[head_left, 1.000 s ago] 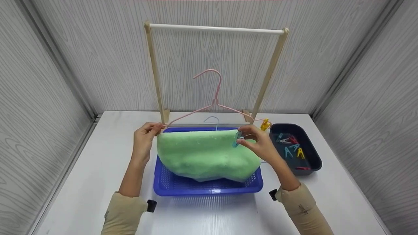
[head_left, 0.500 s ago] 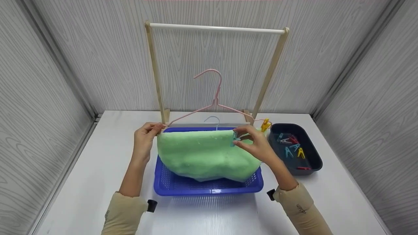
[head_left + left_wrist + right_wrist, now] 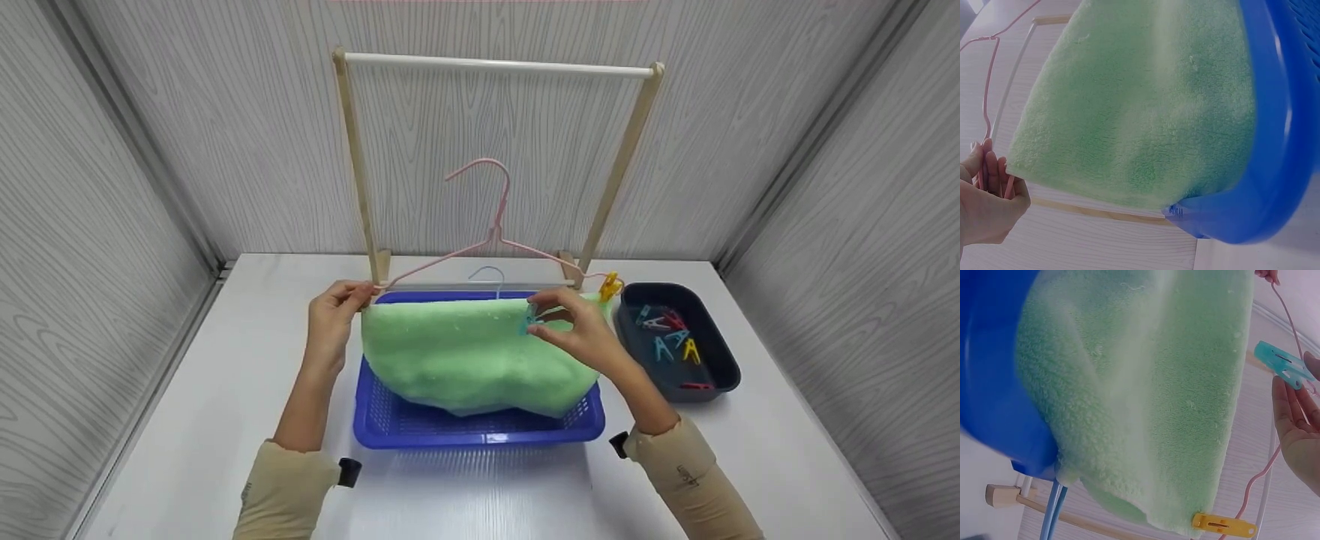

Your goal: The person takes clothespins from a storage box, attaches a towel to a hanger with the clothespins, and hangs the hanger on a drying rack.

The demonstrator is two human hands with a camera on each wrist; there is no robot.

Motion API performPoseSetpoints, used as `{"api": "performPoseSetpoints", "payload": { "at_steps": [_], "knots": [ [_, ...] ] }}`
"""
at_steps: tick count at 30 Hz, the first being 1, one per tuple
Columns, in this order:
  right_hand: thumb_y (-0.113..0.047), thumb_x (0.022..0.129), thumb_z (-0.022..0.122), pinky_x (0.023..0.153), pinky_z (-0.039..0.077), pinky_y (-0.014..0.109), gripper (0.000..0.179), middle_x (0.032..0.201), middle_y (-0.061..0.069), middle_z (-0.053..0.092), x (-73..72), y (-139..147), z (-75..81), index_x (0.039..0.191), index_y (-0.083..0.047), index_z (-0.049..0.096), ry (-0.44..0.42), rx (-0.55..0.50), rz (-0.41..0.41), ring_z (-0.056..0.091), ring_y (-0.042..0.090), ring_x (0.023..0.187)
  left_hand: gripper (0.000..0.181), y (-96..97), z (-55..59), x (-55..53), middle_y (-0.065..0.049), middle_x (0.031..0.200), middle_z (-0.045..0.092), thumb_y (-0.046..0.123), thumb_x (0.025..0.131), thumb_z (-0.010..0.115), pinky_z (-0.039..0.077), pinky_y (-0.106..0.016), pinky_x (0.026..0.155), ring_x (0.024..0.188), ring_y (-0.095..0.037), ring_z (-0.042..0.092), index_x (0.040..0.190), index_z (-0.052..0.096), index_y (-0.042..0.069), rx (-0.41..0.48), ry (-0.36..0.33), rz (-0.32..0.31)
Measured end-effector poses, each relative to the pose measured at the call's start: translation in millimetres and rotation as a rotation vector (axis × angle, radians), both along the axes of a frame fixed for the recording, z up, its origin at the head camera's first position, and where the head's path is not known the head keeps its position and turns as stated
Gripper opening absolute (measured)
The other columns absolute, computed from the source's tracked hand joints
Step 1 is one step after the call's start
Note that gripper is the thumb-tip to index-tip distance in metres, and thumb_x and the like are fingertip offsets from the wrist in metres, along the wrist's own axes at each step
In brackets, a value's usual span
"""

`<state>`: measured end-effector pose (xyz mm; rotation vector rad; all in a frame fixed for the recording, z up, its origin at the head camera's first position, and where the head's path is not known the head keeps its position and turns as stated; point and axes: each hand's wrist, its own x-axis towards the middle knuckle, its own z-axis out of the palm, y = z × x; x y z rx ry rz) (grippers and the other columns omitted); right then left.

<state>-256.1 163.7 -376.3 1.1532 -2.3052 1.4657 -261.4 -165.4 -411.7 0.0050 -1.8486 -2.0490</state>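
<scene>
A light green towel [image 3: 450, 352] drapes along the bottom of a pink wire hanger [image 3: 497, 234], its fold hanging down over a blue basket [image 3: 480, 439]. At the hanger's left end my left hand [image 3: 330, 322] grips the wire, fingertips right at the towel's corner. My right hand [image 3: 585, 334] pinches a teal clothespin [image 3: 1280, 363] between thumb and fingers, in front of the towel's top edge in the head view and apart from it in the right wrist view. On the right corner, a yellow clothespin [image 3: 1221, 525] clips the towel to the hanger.
Right of the basket stands a dark tray [image 3: 724, 367] with several loose clothespins [image 3: 663, 349]. Behind rises a wooden rack with a white rod [image 3: 495, 64]. A pale blue hanger hook [image 3: 489, 268] shows behind the towel.
My right hand has moved slightly left along the towel's top edge with the teal clothespin. The left hand, the towel and the pink hanger have stayed nearly still.
</scene>
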Motion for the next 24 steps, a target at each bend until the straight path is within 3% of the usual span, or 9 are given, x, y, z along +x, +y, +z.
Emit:
{"api": "performPoseSetpoints", "payload": {
  "at_steps": [11, 20, 24],
  "knots": [
    [0.007, 0.081, 0.065, 0.079, 0.049, 0.041, 0.032, 0.102, 0.026, 0.055, -0.4, -4, 0.1, 0.11, 0.014, 0.052, -0.024, 0.011, 0.018, 0.056, 0.036, 0.092, 0.013, -0.2, 0.1, 0.3, 0.002, 0.076, 0.064, 0.008, 0.089, 0.06, 0.046, -0.024, 0.072, 0.074, -0.012, 0.055, 0.087, 0.067, -0.004, -0.007, -0.021, 0.005],
    [0.007, 0.08, 0.066, 0.078, 0.048, 0.048, 0.033, 0.1, 0.027, 0.054, 0.8, -9, -0.7, 0.109, 0.015, 0.052, -0.034, 0.01, 0.037, 0.056, 0.037, 0.091, 0.012, 0.0, 0.5, 0.7, 0.001, 0.076, 0.064, 0.005, 0.089, 0.059, 0.045, -0.024, 0.071, 0.073, -0.012, 0.054, 0.087, 0.066, -0.005, -0.001, -0.013, 0.004],
    [0.007, 0.08, 0.066, 0.078, 0.049, 0.044, 0.032, 0.1, 0.027, 0.055, 0.8, -11, -0.9, 0.109, 0.015, 0.052, -0.026, 0.012, 0.036, 0.056, 0.036, 0.091, 0.012, -0.2, 0.1, 0.8, 0.001, 0.076, 0.064, 0.004, 0.09, 0.059, 0.045, -0.024, 0.071, 0.074, -0.012, 0.054, 0.088, 0.065, -0.006, -0.01, -0.018, 0.006]
  ]
}}
